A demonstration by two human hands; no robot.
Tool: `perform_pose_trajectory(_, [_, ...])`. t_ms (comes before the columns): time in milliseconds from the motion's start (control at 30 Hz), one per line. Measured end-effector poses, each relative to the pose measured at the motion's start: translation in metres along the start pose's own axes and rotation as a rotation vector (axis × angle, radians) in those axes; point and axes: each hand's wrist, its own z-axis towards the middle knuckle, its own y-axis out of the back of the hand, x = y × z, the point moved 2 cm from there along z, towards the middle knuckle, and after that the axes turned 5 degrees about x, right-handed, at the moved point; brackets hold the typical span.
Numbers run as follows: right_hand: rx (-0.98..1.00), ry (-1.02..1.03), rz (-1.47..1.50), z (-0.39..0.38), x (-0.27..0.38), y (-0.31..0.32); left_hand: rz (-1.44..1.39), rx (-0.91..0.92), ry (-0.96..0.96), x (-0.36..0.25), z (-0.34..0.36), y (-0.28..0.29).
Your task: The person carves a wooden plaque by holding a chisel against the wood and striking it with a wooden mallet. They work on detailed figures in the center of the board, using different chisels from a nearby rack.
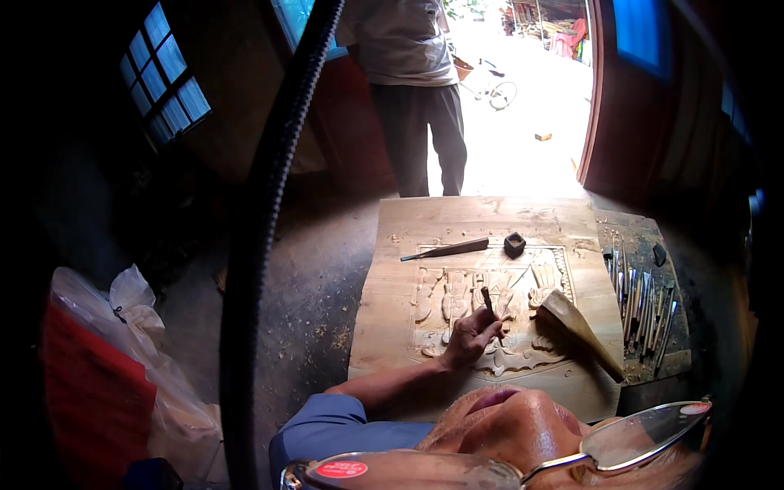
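Note:
My left hand (469, 336) reaches over a wooden relief panel (392, 310) and is closed around a slim dark-topped carving chisel (487, 299). The tool stands nearly upright over the carved figures in the panel's middle; its cutting end is hidden by my fingers. To the right of this hand a wooden mallet (578, 327) lies slanted across the carving, its narrow end toward the lower right. My right hand does not show. Beyond the carving, a long tapered dark tool (445, 250) rests on the board beside a small dark square box (514, 244).
Several chisels (643, 306) lie in a row on a side board (678, 327) at the right, near a small black block (660, 255). A person (416, 98) stands past the panel's far edge, before a bright doorway. Plastic sheeting (151, 343) and red material (98, 384) are at left.

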Motion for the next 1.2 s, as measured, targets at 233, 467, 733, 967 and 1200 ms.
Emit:
perform_pose_trajectory(233, [-0.586, 0.564, -0.232, 0.062, -0.009, 0.120, -0.014, 0.071, 0.092, 0.005, 0.005, -0.006])
perform_pose_trajectory(467, [-0.213, 1.094, -0.245, -0.043, 0.388, 0.050, -0.018, 0.017, 0.036, 0.003, 0.007, -0.007])
perform_pose_trajectory(733, [0.040, 1.214, -0.653, -0.059, 0.429, -0.055, -0.018, 0.027, -0.005, 0.007, 0.006, -0.009])
perform_pose_trajectory(967, [-0.004, 1.082, -0.636, -0.057, 0.423, -0.069, 0.046, 0.002, -0.030, 0.002, -0.004, -0.005])
perform_pose_trajectory(1200, [0.123, 1.023, -0.615, -0.028, 0.440, -0.068, 0.142, -0.079, -0.012, 0.002, -0.002, -0.010])
